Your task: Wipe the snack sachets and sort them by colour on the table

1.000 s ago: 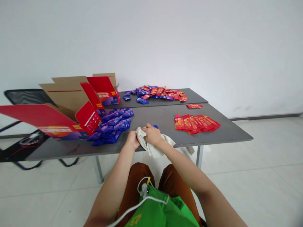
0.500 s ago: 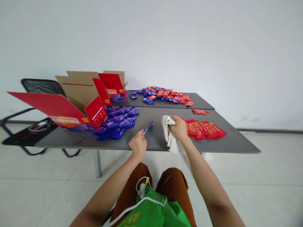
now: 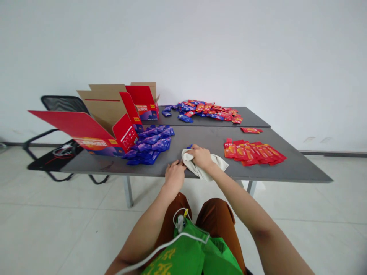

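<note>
My right hand (image 3: 200, 156) is closed on a white cloth (image 3: 219, 162) and presses it down on the table near its front edge. A blue sachet (image 3: 189, 146) lies under the cloth; only a small part of it shows beyond my fingers. At the cloth's left side, my left hand (image 3: 174, 175) is low on the table edge, its fingertips pinching the near end of the sachet, which the cloth and fingers mostly hide. Rows of blue sachets (image 3: 153, 143) lie to the left, and overlapping red sachets (image 3: 252, 152) to the right.
Open red cartons (image 3: 126, 133) stand along the left of the dark table (image 3: 298, 168). A mixed pile of red and blue sachets (image 3: 206, 109) lies at the back. One red sachet (image 3: 250, 130) lies apart at right. A black chair (image 3: 48, 160) stands beyond the left end.
The blue sachet has come down from the air to the table. My right hand has moved left with the cloth and now covers the sachet. The view has shifted slightly.
</note>
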Available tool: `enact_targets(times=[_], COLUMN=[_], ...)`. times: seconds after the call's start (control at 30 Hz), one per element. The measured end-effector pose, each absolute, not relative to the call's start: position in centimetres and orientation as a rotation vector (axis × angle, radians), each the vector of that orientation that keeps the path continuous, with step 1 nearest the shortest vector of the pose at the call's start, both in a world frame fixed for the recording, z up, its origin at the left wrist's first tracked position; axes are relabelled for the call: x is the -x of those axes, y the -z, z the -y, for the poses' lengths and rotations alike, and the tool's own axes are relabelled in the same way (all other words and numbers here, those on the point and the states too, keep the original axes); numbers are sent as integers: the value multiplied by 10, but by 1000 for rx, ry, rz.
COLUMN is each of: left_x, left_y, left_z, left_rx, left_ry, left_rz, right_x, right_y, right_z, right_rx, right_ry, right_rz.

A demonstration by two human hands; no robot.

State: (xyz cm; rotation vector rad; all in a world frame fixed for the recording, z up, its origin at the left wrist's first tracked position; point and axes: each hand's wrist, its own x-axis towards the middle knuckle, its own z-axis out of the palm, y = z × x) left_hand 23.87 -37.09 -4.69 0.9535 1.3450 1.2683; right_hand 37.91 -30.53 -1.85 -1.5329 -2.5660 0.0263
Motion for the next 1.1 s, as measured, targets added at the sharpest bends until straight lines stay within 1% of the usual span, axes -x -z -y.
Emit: enact_targets(times=[0.17,0.27,0.4,0.47,0.53,0.7,0.77,0.83,1.0,1.1], left_x=[-249,-248,-239,-236,-235,-240,-242,-243,-243,-243], left_y=[35,36,40,40,39,33,30,27,23,22], left_z=[364,369,379,380,379,377,379,382,384,380], left_rx=[-1107,-1444,-2029,-2188,-2248,-2207,-2204,-2203,-2255,-2244], left_ry=[-1078,-870,-409,-228,-123,5,21,21,-46,-86], left_rz=[-1717,-1850,-1955,-1973,-1972,-2022,-2017,-2025,-2029,-2026], right_x=[-378,-385,-394,-394,-391,-380,-380,-382,-389,-394], right_y=[17,18,26,30,31,23,20,18,27,31], right_z=[273,278,299,300,292,253,249,256,290,286], right_rx=[1800,1623,1239,1231,1308,1601,1638,1578,1240,1347], right_ry=[12,-10,-76,-68,-41,-22,-30,-32,-85,-55], right_rz=[2411,2554,2772,2761,2713,2606,2593,2621,2812,2755])
